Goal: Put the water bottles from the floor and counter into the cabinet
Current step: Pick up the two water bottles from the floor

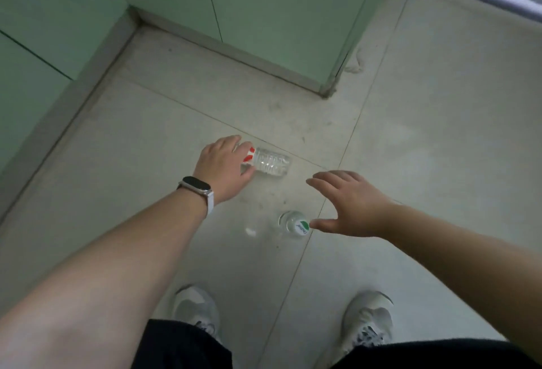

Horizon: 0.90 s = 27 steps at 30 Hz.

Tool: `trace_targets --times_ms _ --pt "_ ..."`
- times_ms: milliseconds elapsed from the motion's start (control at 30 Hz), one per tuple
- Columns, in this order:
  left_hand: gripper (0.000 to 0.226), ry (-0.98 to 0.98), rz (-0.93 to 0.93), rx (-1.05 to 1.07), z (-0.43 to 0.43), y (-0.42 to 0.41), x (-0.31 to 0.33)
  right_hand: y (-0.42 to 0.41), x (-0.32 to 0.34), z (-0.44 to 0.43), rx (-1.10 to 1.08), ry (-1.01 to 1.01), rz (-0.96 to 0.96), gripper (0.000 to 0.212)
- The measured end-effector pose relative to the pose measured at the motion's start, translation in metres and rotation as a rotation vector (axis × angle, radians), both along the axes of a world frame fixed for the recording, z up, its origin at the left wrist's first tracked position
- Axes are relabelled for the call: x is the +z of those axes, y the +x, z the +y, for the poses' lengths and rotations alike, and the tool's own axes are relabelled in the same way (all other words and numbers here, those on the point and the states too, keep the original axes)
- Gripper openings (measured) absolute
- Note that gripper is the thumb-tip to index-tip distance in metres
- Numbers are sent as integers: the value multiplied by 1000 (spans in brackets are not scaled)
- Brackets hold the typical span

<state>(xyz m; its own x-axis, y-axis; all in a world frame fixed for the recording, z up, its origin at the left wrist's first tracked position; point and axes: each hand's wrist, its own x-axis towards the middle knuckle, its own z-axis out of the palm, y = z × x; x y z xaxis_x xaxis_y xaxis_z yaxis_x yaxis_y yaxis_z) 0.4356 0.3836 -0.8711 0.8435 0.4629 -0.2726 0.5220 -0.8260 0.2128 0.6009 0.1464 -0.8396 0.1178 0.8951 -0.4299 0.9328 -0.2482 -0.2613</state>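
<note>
Pale green cabinet panels (44, 2) stand at the left above a grey tiled floor (440, 104). The left hand (223, 169), with a white-strapped black wristband (196, 188), has its grip curled round the neck end of a clear ribbed plastic bottle with a red-and-white label (271, 162), which lies on its side on the floor. Nearer the feet stands an upright clear bottle with a white-and-green cap (294, 223). The right hand (352, 201) is above it, its grip released and fingers spread, thumb tip at the cap's edge.
</note>
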Motion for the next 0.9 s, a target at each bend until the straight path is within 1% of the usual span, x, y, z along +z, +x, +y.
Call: trace_targets --times_ms 100,167,267,400,467,533,600,700,800,900 --pt "52 4 30 7 8 6 -52 5 -44 -6 113 -54 40 97" --pt "53 -16 38 13 12 11 -78 5 -65 -10 133 -82 95 100" --pt "58 -53 45 11 17 19 -107 -3 -88 -8 93 -82 205 103" --pt "71 -54 54 -9 31 33 -134 -13 -107 1 18 0 331 99" --pt "72 -27 93 -19 40 37 -145 -18 -113 6 12 37 372 91" --pt "67 5 134 -35 47 36 -152 -22 -116 11 -19 68 417 80" --pt "69 0 148 -11 53 31 -157 -26 -119 14 -64 72 452 73" --pt "79 -14 170 50 62 22 -164 -28 -126 13 -170 51 527 71" --pt "70 10 152 67 62 18 -168 -29 -133 11 -250 42 567 71" --pt "63 -34 141 105 58 14 -169 -31 -136 14 -279 32 583 72"
